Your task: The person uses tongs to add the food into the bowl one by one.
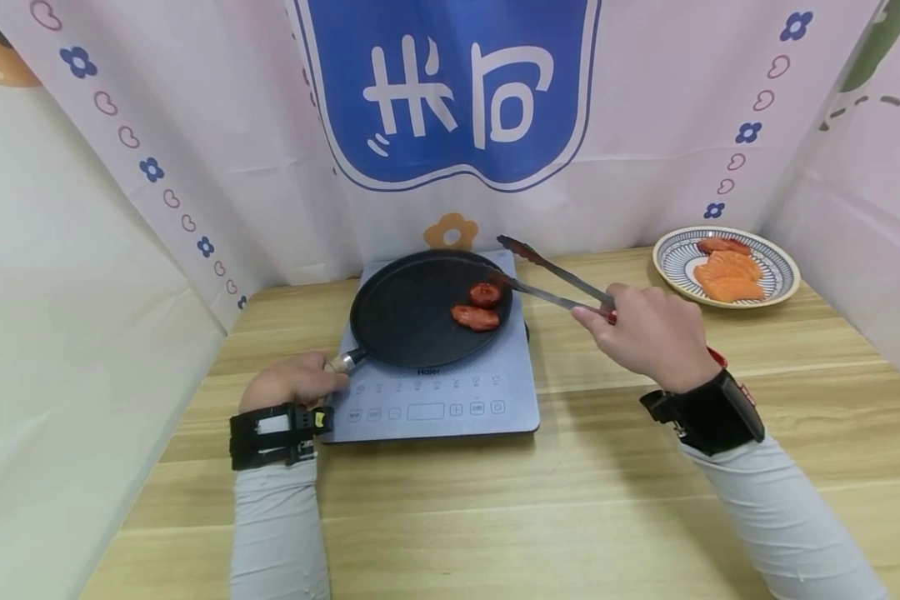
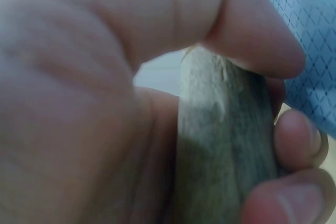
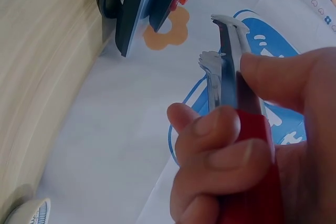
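A black flat frying pan [image 1: 412, 312] sits on a light grey induction cooktop [image 1: 438, 421]. Two glossy reddish pieces of meat, a rounder one [image 1: 485, 294] and a longer one [image 1: 475, 317], lie at its right side. My left hand [image 1: 292, 381] grips the pan's wooden handle [image 2: 226, 140], thumb and fingers curled round it. In my right hand [image 1: 648, 333] are metal tongs [image 1: 562, 279] with a red handle [image 3: 252, 182]. The tongs' arms stand apart, nothing between them. One tip is close by the rounder piece; whether it touches cannot be told.
A blue-patterned plate [image 1: 671, 271] at the back right bears orange fish-like slices [image 1: 729, 279] and reddish meat [image 1: 723, 245]. Behind the wooden table [image 1: 450, 517] hangs a printed cloth [image 1: 630, 125]. White sheets rise at both sides.
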Demonstrator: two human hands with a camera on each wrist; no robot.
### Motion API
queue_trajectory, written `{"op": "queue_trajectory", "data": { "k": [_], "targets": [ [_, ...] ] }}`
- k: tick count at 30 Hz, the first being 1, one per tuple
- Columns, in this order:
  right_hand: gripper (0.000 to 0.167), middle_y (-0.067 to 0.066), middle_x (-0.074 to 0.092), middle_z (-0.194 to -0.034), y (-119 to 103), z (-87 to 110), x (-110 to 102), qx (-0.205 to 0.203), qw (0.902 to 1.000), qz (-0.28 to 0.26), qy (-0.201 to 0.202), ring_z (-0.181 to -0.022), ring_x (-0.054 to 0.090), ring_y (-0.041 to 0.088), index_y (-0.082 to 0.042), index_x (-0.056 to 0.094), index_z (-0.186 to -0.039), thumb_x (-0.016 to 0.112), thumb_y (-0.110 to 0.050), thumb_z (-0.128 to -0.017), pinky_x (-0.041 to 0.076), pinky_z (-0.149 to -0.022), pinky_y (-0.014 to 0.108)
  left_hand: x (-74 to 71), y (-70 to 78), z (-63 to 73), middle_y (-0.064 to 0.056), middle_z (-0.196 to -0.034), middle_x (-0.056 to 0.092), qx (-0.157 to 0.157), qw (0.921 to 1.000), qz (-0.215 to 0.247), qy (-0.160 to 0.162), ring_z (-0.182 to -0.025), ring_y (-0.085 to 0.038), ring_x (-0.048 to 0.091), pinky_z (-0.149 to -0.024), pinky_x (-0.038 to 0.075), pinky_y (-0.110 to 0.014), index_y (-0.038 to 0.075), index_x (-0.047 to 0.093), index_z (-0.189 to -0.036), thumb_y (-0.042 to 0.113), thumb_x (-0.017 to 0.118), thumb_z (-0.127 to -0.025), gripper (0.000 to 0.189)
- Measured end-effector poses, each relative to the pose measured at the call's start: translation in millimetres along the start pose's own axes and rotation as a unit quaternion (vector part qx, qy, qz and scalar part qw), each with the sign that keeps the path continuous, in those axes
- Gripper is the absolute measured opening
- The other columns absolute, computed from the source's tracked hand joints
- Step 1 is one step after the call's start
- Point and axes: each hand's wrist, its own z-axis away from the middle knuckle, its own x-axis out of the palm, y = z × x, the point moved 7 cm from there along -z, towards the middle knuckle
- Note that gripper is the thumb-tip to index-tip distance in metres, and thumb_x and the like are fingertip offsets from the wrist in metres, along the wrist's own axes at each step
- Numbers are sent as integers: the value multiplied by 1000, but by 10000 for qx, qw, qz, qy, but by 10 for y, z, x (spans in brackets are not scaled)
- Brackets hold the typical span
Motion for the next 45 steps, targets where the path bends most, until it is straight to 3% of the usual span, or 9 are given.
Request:
{"op": "queue_trajectory", "data": {
  "k": [39,45],
  "targets": [
    [60,9,62,-71,474,-100,-83,576,9978,-168,266,-68,58,31,-8,68,-88,55,-65,-101,38,-54,43,16,23,1,1,-71,51,97,9999,-49,-41,-58,-12,47,-55,40,-25,0,52,-115,26,55,-104,28],
    [69,9,59,-69,582,-107,-72,757,9968,-187,184,-68,58,31,-9,63,-85,47,-74,-100,38,-54,45,18,25,4,1,-71,51,90,9999,-62,-31,-58,-12,47,-55,40,-25,0,52,-115,26,55,-104,28]
  ]
}}
